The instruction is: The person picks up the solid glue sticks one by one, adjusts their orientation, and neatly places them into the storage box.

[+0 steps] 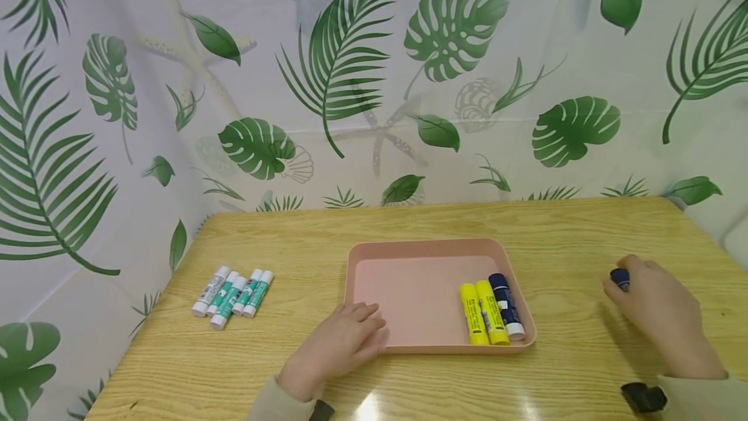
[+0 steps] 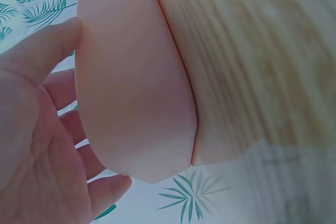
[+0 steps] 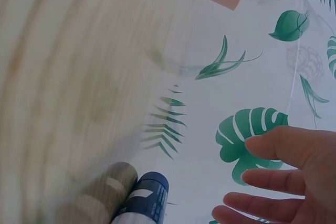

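The left grip (image 1: pixel 341 343) is laid loosely against the shallow pink plastic tray (image 1: pixel 415 297). The navy plastic cylinder (image 1: pixel 621 279) is best centred between the right grip's (image 1: pixel 660 307) parted, empty fingers.

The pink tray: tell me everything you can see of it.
The pink tray is shallow and roughly rectangular, with rounded corners, a low wall all round and a smooth surface that looks like plastic. It lies flat, open side up, on the wood-grained table. Two yellow tubes and a navy tube with a white end lie at its right; the rest of its visible floor is bare. The left hand is at its near left corner and seems to touch it.
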Available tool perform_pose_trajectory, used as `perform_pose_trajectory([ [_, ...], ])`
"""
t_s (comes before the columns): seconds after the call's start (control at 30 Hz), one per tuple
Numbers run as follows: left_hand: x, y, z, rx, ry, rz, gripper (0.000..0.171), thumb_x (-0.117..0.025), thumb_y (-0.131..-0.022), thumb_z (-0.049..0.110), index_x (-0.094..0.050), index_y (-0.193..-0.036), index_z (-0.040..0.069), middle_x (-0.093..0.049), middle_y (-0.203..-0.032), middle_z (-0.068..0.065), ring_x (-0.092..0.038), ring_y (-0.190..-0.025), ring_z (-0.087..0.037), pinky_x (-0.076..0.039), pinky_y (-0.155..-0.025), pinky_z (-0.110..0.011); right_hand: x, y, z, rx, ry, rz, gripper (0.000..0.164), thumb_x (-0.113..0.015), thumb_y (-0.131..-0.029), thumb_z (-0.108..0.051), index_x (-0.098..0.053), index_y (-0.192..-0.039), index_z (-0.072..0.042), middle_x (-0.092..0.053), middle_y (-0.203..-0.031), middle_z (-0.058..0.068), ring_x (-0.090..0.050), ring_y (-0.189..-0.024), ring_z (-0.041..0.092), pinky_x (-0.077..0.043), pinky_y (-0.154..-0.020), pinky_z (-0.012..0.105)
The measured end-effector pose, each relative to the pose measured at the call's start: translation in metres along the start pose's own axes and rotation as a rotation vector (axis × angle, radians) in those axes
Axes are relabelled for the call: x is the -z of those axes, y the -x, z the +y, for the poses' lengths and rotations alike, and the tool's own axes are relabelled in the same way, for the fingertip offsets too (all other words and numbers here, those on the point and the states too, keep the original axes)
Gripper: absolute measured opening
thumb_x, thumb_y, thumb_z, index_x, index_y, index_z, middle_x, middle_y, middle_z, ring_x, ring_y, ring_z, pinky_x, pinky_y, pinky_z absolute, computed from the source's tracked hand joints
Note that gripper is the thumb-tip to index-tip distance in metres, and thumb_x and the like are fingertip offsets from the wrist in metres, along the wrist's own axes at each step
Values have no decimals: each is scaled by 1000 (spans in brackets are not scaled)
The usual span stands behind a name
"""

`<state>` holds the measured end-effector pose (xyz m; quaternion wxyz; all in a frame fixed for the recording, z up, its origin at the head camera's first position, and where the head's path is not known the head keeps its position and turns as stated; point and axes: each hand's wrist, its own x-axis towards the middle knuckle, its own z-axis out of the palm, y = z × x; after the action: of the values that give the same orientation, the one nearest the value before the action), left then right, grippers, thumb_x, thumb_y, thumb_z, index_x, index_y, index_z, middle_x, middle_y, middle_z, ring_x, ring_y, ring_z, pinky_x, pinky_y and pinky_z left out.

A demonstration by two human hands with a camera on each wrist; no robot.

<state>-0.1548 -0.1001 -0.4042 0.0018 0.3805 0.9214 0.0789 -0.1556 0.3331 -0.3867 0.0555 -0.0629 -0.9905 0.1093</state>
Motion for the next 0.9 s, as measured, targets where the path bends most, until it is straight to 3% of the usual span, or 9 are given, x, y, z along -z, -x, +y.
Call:
perform_pose_trajectory([
  [0.33,1,1,1,10,17,8,35,-44,-93,30,-58,-116,8,-49,-126,-10,-42,-117,-27,-31,-97,-45,0,-3,6,-29,3,-83,51,-60,-81,-23,-44,-105,20,-55,-79,31,-55,-56,31,-42,-41,38],
  [0.57,0,2,-1,7,22,2,35,-44,-93,30,-58,-116,8,-48,-126,-10,-43,-117,-27,-31,-97,-45,-1,-3,12,-53,-35,-150,55,-56,-84,-23,-37,-110,21,-54,-64,14,-48,-43,16,-39,-39,34],
  [0.9,-1,1,-1,5,23,6,34,-43,-93,30,-58,-116,9,-49,-126,-10,-43,-116,-26,-32,-96,-45,4,-6,16,-60,-17,-185,54,-58,-83,-24,-39,-107,21,-55,-78,29,-53,-54,23,-42,-43,37],
])
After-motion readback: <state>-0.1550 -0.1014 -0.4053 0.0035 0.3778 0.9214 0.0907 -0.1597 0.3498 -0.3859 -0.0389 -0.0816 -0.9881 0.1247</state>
